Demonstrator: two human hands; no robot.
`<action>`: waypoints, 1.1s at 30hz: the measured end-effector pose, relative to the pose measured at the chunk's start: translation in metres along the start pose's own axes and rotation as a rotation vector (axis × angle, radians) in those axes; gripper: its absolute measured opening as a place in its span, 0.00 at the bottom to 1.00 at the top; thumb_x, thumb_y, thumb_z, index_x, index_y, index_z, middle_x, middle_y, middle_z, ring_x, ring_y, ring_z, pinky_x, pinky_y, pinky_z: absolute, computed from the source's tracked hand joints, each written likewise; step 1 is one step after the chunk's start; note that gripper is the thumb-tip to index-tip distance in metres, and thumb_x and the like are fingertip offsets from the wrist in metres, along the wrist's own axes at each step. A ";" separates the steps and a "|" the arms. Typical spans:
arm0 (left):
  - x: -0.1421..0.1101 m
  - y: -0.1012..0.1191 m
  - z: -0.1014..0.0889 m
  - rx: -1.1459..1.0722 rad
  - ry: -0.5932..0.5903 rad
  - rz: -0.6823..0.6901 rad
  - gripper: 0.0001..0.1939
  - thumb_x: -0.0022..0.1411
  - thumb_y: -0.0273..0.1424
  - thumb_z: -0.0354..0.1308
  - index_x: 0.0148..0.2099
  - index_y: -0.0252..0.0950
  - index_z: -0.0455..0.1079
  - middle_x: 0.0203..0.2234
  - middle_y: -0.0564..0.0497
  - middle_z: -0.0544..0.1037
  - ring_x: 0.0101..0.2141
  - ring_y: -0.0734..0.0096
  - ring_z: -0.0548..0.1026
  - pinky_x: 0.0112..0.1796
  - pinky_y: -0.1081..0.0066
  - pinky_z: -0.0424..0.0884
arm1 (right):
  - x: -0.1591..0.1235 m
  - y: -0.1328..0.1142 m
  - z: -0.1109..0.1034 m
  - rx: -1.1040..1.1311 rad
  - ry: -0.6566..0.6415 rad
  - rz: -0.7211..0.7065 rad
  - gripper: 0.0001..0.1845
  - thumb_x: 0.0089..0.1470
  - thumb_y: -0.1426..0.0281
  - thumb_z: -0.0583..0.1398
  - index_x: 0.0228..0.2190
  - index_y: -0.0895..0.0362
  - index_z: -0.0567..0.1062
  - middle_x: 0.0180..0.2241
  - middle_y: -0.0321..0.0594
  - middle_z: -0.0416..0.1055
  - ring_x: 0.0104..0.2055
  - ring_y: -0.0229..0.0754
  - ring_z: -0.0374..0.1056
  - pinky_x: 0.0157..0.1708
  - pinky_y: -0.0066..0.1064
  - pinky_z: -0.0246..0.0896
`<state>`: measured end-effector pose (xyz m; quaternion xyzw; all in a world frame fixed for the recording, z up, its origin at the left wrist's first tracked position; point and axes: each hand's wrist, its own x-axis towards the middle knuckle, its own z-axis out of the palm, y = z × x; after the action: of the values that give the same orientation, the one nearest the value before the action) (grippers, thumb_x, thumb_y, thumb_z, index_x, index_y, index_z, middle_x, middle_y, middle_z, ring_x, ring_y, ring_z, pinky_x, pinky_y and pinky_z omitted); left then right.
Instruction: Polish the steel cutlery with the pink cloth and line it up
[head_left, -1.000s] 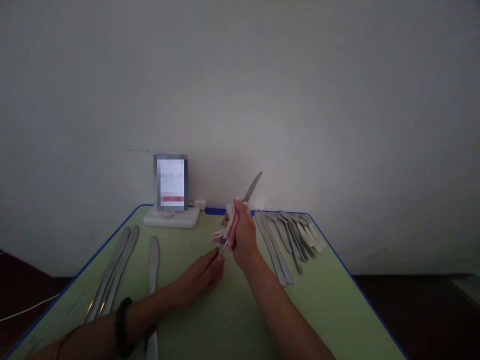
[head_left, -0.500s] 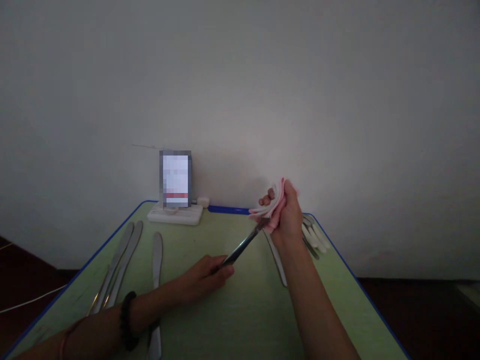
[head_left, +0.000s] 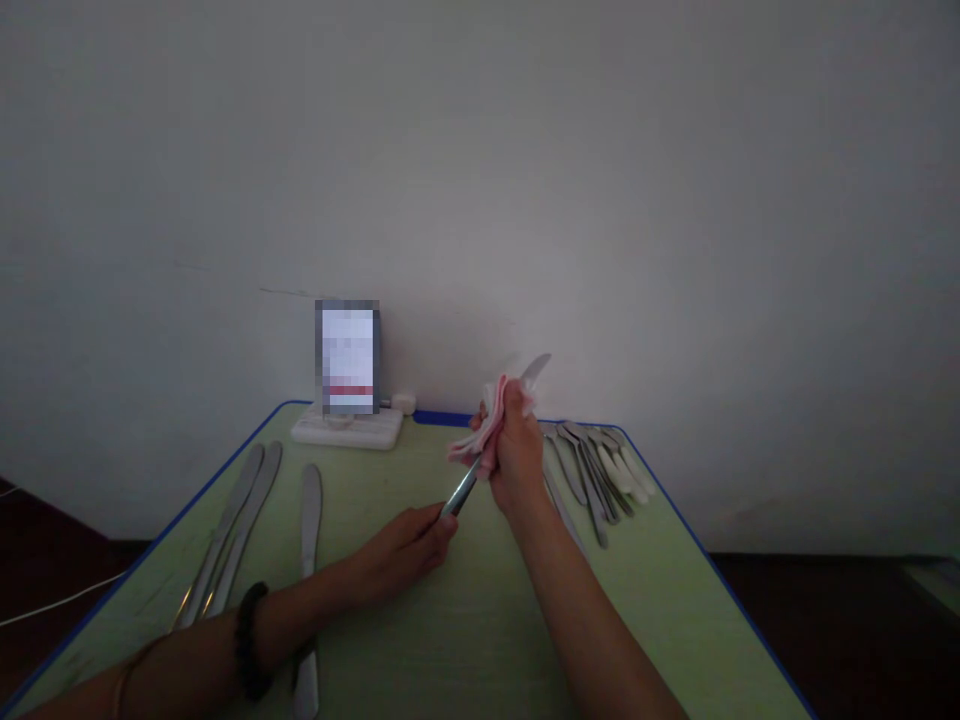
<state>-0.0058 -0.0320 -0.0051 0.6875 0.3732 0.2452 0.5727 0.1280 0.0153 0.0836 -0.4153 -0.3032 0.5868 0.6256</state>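
My left hand [head_left: 409,548] is closed round the handle end of a table knife [head_left: 461,490], which slants up and away over the table. Folded round the knife's middle is a pink and white cloth [head_left: 491,425], gripped by my right hand [head_left: 517,445]. The blade's tip sticks out beyond the cloth, above my right fingers. Part of the knife is hidden inside the cloth. Under my left forearm lies another table knife [head_left: 310,520], partly covered by the arm.
Two more knives [head_left: 240,530] lie along the left side of the green table [head_left: 450,640]. Several spoons and other cutlery [head_left: 592,470] lie at the back right, some with white handles. A lit phone [head_left: 349,355] stands on a white base [head_left: 346,430] against the wall [head_left: 480,180].
My right hand with the cloth has slid down the knife toward my left hand, uncovering the blade tip. More of the cutlery at the right now shows. My left hand has barely moved.
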 end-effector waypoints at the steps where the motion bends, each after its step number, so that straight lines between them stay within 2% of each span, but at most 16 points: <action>1: 0.000 0.000 0.000 0.005 0.014 0.010 0.26 0.63 0.55 0.40 0.28 0.38 0.55 0.19 0.59 0.59 0.21 0.77 0.55 0.23 0.74 0.55 | 0.001 -0.001 0.000 0.029 -0.001 0.017 0.23 0.48 0.46 0.56 0.26 0.54 0.66 0.15 0.29 0.65 0.11 0.35 0.60 0.13 0.30 0.64; 3: 0.000 0.000 -0.001 0.001 0.035 0.034 0.25 0.65 0.51 0.39 0.26 0.37 0.56 0.18 0.58 0.60 0.21 0.76 0.57 0.25 0.73 0.57 | 0.003 -0.004 -0.002 0.116 -0.014 0.022 0.20 0.49 0.49 0.54 0.27 0.54 0.65 0.16 0.29 0.64 0.15 0.36 0.62 0.17 0.30 0.65; 7: 0.001 -0.004 -0.004 -0.086 0.007 0.068 0.23 0.67 0.46 0.37 0.26 0.37 0.57 0.16 0.58 0.60 0.19 0.76 0.57 0.25 0.73 0.57 | 0.010 -0.009 -0.009 0.200 -0.084 -0.078 0.15 0.48 0.56 0.52 0.29 0.54 0.67 0.21 0.33 0.66 0.27 0.41 0.69 0.26 0.31 0.67; 10: 0.000 -0.003 -0.005 -0.064 -0.008 0.083 0.22 0.67 0.44 0.38 0.26 0.37 0.58 0.17 0.58 0.60 0.19 0.76 0.57 0.25 0.73 0.58 | 0.016 -0.013 -0.017 0.141 -0.094 -0.088 0.13 0.48 0.59 0.53 0.31 0.55 0.68 0.24 0.35 0.68 0.34 0.43 0.70 0.31 0.33 0.68; 14: -0.002 0.001 -0.003 0.044 0.022 0.065 0.22 0.68 0.45 0.38 0.27 0.37 0.57 0.19 0.57 0.61 0.22 0.75 0.59 0.27 0.73 0.59 | 0.023 -0.018 -0.027 0.004 -0.084 -0.098 0.11 0.45 0.63 0.61 0.29 0.57 0.72 0.28 0.37 0.73 0.37 0.43 0.70 0.38 0.33 0.66; 19: 0.001 -0.006 0.000 0.037 0.007 0.015 0.21 0.67 0.48 0.40 0.31 0.38 0.57 0.22 0.57 0.62 0.23 0.76 0.59 0.25 0.74 0.58 | 0.019 -0.023 -0.028 -0.126 -0.235 -0.073 0.19 0.45 0.56 0.63 0.35 0.56 0.73 0.30 0.40 0.75 0.35 0.43 0.70 0.34 0.33 0.64; 22: 0.002 -0.005 -0.001 0.044 -0.031 -0.021 0.22 0.65 0.51 0.41 0.30 0.38 0.56 0.22 0.58 0.61 0.23 0.76 0.58 0.24 0.75 0.57 | 0.015 -0.024 -0.026 -0.300 -0.240 -0.161 0.21 0.49 0.53 0.59 0.38 0.56 0.72 0.28 0.37 0.73 0.30 0.40 0.67 0.29 0.30 0.60; 26: -0.002 0.016 -0.002 0.099 -0.095 -0.018 0.24 0.65 0.51 0.41 0.28 0.37 0.56 0.20 0.58 0.60 0.22 0.76 0.58 0.25 0.75 0.57 | 0.011 -0.033 -0.025 -0.749 -0.190 -0.382 0.22 0.54 0.51 0.53 0.32 0.58 0.72 0.24 0.36 0.68 0.26 0.37 0.61 0.25 0.28 0.54; 28: -0.006 0.031 -0.005 0.108 -0.136 -0.014 0.24 0.65 0.51 0.40 0.28 0.37 0.57 0.19 0.58 0.61 0.22 0.76 0.60 0.25 0.75 0.59 | 0.008 -0.040 -0.025 -0.911 -0.164 -0.441 0.23 0.56 0.51 0.51 0.29 0.58 0.71 0.23 0.36 0.67 0.26 0.37 0.60 0.26 0.28 0.52; 30: -0.008 0.046 -0.011 0.127 -0.198 -0.021 0.23 0.66 0.50 0.40 0.30 0.37 0.59 0.19 0.58 0.63 0.21 0.76 0.61 0.25 0.76 0.60 | 0.003 -0.047 -0.024 -0.982 -0.127 -0.471 0.23 0.57 0.52 0.49 0.28 0.58 0.70 0.23 0.36 0.67 0.26 0.37 0.61 0.26 0.28 0.52; 33: -0.005 0.066 -0.031 0.318 -0.353 -0.013 0.20 0.67 0.45 0.43 0.30 0.36 0.64 0.19 0.57 0.67 0.22 0.75 0.66 0.29 0.76 0.63 | -0.005 -0.053 -0.020 -0.980 -0.111 -0.496 0.23 0.57 0.53 0.50 0.28 0.58 0.72 0.23 0.36 0.68 0.26 0.37 0.61 0.26 0.28 0.51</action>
<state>-0.0169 -0.0218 0.0665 0.7989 0.3055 0.0556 0.5151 0.1702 0.0090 0.1209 -0.5422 -0.6622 0.2331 0.4618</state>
